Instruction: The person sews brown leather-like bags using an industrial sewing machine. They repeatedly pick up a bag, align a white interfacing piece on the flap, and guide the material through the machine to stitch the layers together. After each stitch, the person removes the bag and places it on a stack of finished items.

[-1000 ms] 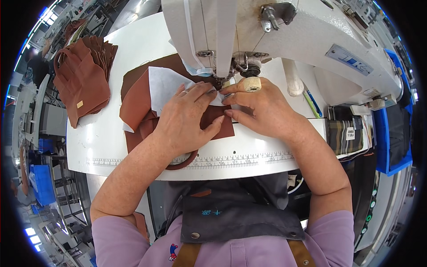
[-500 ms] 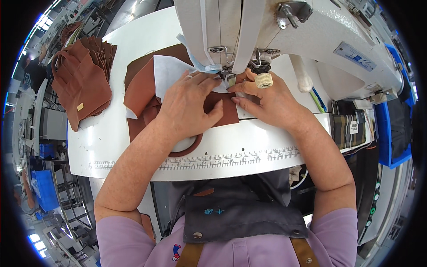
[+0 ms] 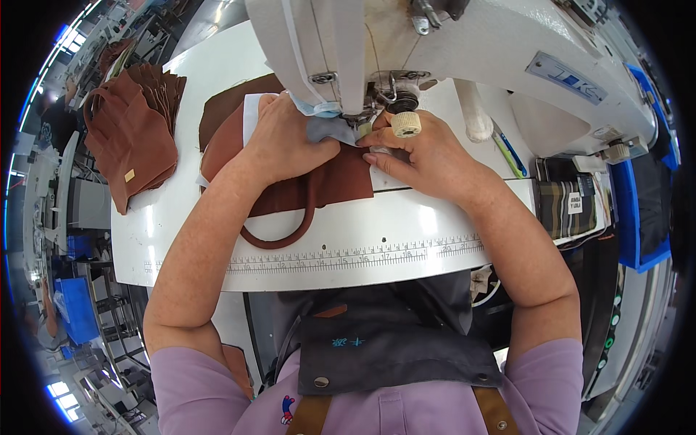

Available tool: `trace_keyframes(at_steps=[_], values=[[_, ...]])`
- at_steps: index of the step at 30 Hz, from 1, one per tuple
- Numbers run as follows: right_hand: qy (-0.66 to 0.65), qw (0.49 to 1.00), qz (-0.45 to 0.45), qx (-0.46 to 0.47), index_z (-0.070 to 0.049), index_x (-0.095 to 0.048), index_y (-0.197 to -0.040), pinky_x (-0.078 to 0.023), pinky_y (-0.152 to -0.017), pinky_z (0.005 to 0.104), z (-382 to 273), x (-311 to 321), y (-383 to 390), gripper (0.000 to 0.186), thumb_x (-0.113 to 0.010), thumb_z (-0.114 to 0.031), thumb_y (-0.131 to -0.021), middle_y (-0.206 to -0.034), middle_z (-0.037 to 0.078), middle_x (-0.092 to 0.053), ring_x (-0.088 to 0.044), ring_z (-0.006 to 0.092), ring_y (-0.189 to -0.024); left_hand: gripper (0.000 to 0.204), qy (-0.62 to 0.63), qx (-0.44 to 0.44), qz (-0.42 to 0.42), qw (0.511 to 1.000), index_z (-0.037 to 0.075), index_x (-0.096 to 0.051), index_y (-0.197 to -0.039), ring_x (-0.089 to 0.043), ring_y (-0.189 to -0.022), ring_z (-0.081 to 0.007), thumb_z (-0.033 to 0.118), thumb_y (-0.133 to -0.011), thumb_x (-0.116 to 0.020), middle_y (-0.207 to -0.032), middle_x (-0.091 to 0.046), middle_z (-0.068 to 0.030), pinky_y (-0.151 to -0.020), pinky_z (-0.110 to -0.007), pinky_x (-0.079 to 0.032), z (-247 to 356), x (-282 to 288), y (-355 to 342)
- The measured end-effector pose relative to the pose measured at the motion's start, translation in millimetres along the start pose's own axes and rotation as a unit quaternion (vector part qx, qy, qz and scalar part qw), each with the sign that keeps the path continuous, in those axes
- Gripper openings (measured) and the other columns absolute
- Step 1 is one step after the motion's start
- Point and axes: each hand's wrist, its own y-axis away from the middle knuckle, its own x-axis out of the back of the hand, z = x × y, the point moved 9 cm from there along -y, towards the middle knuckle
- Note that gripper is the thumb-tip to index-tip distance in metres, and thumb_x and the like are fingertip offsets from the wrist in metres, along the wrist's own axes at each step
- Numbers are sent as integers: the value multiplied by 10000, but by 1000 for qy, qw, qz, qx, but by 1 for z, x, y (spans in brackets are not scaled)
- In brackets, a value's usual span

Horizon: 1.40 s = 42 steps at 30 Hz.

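My left hand (image 3: 286,141) is closed on a pale grey-white lining fabric (image 3: 332,130), its thumb pressed against the cloth and its other fingers partly hidden. Under that lies a brown leather piece (image 3: 341,181) with a rolled brown handle (image 3: 312,210) curving toward me. My right hand (image 3: 431,156) is beside the presser foot of a white sewing machine (image 3: 478,47). Its thumb and forefinger close in on the right edge of the leather and lining; the other fingers are partly behind a cream tension knob (image 3: 406,124). The needle area is mostly hidden.
A stack of brown leather pieces with handles (image 3: 134,138) lies on the left of the white table (image 3: 406,254). Right of the machine are a green and a blue pen (image 3: 510,151) and a plaid pouch (image 3: 562,206). Farther right stands a blue bin (image 3: 641,246).
My left hand has shifted left and curled into a grip on the lining; before, its fingers lay flatter. The leather and handle have slid left, and the view has moved slightly.
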Motion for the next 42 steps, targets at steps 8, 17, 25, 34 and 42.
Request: trace_keyframes(at_steps=[8, 17, 25, 34, 42], values=[[19, 999, 13, 23, -57, -748, -1063, -557, -785, 391, 0, 2, 1, 202, -711, -194, -920, -995, 77, -651, -674, 268, -870, 410, -64, 80, -61, 993, 55, -693, -1062, -630, -1057, -334, 183, -673, -683, -1019, -710, -156, -963, -449, -416, 7, -3, -3], [5, 1000, 22, -12, -107, -756, -1048, -545, -830, 427, 5, 2, 1, 215, -759, -196, -852, -1008, 109, -722, -680, 326, -943, 413, -2, 75, -62, 995, 70, -700, -1079, -614, -1060, -335, 140, -674, -666, -1016, -705, -147, -1044, -434, -340, -1, -4, -2], [-20, 999, 5, -43, -100, -746, -1044, -538, -727, 381, 9, 0, 0, 219, -773, -205, -853, -946, 102, -713, -662, 270, -777, 302, -69, 46, 22, 996, 129, -732, -1038, -626, -1054, -293, 143, -737, -711, -936, -708, -93, -1129, -496, -210, 29, 3, 21], [42, 998, 46, 11, -124, -711, -1082, -532, -710, 391, 7, 3, 0, 256, -775, -220, -853, -945, 86, -711, -664, 278, -772, 50, -20, 4, 26, 999, 137, -745, -912, -689, -889, -228, 155, -895, -701, -872, -751, -12, -1093, -487, -256, 34, 0, 15], [69, 997, 34, 27, -147, -723, -1019, -530, -713, 428, -1, 6, -1, 182, -760, -202, -849, -920, 82, -703, -665, 313, -809, 83, 4, -27, 23, 999, 149, -786, -889, -695, -885, -207, 203, -880, -723, -913, -766, -2, -1089, -433, -320, 27, -8, 16]])
